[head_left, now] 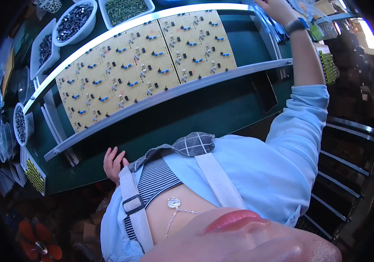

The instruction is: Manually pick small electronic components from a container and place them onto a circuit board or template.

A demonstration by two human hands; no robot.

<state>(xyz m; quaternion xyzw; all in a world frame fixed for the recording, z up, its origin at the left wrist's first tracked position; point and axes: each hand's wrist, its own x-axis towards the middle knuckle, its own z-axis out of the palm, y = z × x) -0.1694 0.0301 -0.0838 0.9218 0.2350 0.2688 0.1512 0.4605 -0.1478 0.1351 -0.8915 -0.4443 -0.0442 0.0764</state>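
Observation:
Two tan circuit boards (121, 65) sit side by side between the rails of an aluminium frame (169, 94), on a dark green tabletop (222, 105). Small black and blue parts stand in rows on both boards. My left hand (115, 163) is at the near table edge, in front of the frame's near rail, its fingers slightly bent and apart, with nothing seen in them. Stretched far out to the upper right, my right hand (278, 12) is beside clear plastic bags (302, 8) and past the frame's right end. The picture's top edge cuts off its fingers, so its grip is hidden.
White tubs of small dark parts (74, 22) and a white tray of green parts (125, 9) stand behind the frame. A smaller tub (20, 124) is at the left. Under the near rail lies a dark flat phone-like object (264, 91). An orange-bladed fan (40, 246) is lower left.

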